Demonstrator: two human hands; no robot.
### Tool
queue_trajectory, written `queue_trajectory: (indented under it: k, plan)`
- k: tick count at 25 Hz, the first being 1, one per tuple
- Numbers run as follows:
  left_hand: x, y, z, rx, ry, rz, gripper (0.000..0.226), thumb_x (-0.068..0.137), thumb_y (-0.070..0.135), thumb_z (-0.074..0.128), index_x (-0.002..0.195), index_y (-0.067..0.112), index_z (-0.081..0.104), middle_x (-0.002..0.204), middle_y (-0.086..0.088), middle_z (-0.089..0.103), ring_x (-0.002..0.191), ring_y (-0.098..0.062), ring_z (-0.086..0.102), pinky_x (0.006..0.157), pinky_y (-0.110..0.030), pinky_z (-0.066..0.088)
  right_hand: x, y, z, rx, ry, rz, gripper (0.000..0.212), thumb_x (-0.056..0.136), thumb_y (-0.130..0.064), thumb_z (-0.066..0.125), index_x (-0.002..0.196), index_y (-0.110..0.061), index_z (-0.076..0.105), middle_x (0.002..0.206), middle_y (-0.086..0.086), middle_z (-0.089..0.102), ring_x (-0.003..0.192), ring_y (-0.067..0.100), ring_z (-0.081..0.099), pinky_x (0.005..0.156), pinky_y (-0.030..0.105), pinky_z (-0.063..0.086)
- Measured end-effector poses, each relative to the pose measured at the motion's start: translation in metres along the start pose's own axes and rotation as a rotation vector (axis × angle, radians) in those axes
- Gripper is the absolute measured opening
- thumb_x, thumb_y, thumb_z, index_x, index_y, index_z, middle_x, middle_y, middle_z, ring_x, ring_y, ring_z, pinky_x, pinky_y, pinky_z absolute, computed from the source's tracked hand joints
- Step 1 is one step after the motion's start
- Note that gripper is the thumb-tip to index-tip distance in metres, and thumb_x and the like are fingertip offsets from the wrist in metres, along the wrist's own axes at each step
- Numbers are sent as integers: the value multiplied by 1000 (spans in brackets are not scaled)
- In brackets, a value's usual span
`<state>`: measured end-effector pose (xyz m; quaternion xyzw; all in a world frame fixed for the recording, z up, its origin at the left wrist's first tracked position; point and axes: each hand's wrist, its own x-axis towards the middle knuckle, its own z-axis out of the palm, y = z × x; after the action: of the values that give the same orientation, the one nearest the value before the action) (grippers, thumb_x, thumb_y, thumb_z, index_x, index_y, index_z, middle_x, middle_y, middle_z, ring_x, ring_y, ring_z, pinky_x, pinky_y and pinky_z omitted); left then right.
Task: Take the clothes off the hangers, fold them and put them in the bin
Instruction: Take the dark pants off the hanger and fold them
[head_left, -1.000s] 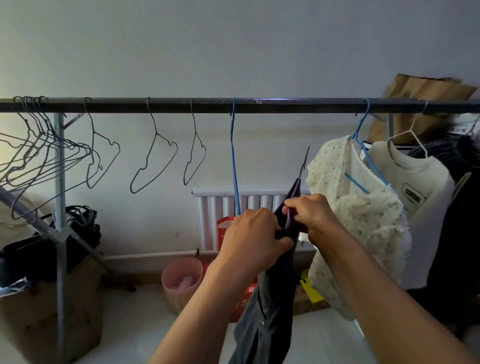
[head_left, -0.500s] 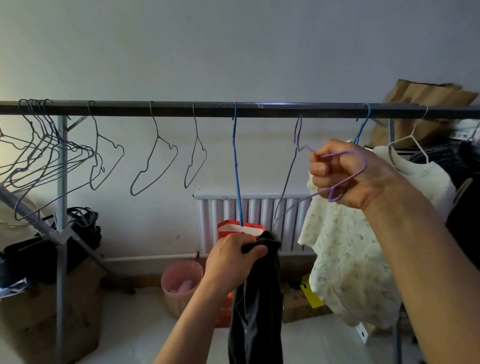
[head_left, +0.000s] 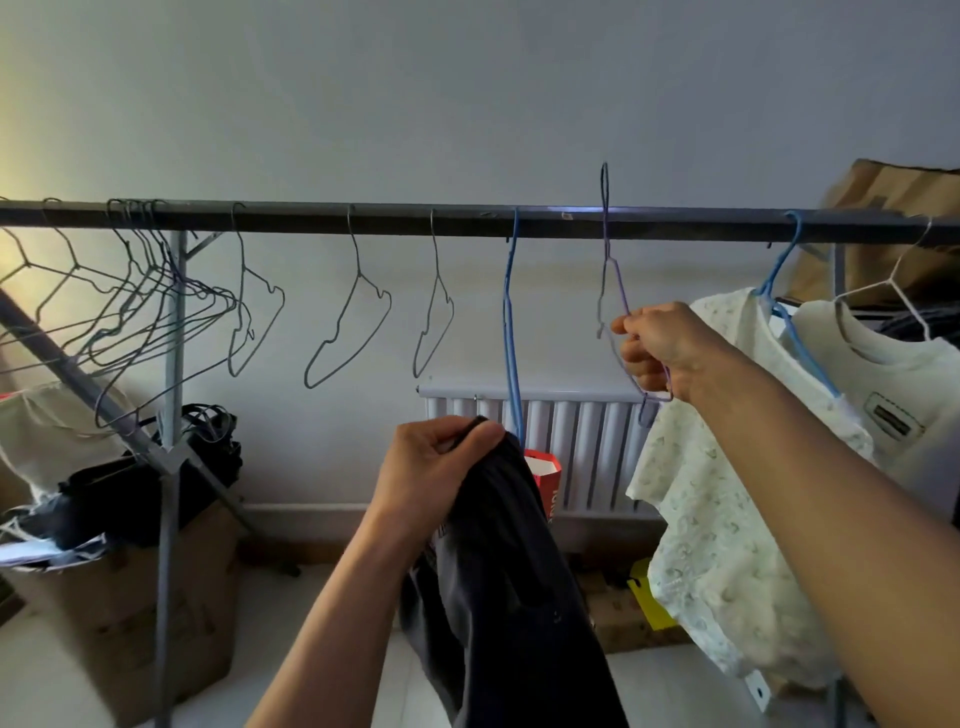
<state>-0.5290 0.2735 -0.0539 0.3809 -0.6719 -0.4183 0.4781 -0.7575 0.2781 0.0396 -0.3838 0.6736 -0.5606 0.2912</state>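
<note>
My left hand grips the top of a dark garment that hangs down below the rail. My right hand pinches a purple wire hanger, whose hook stands up above the rail. To the right, a cream floral top hangs on a blue hanger and a white T-shirt on a white hanger. An empty blue hanger hangs just left of the purple one.
Several empty wire hangers hang along the rail's left part. A cardboard box with dark items stands at lower left by the rack's post. A white radiator and a red bag lie behind. Brown paper bags sit at upper right.
The purple hanger came free of the dark garment. My right hand raised it to the rail, hook now above the bar. My left hand lowered with the garment.
</note>
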Motion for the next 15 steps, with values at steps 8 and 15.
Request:
queue_trajectory:
  k: [8, 15]
  plan:
    - [6, -2, -22, -245, -81, -85, 13, 91, 16, 64, 95, 12, 76, 88, -8, 77, 81, -16, 70, 83, -35, 55, 10, -5, -1, -125, 25, 25, 31, 97, -2, 27, 90, -5, 57, 49, 1, 35, 40, 10, 21, 36, 14, 17]
    - [9, 2, -43, -303, -171, -111, 20, 93, -1, 55, 101, 9, 71, 93, -11, 76, 82, -20, 71, 81, -30, 57, -7, 29, 14, -466, 181, -43, 18, 93, -8, 43, 93, -4, 61, 66, 10, 50, 56, 25, 45, 49, 25, 34]
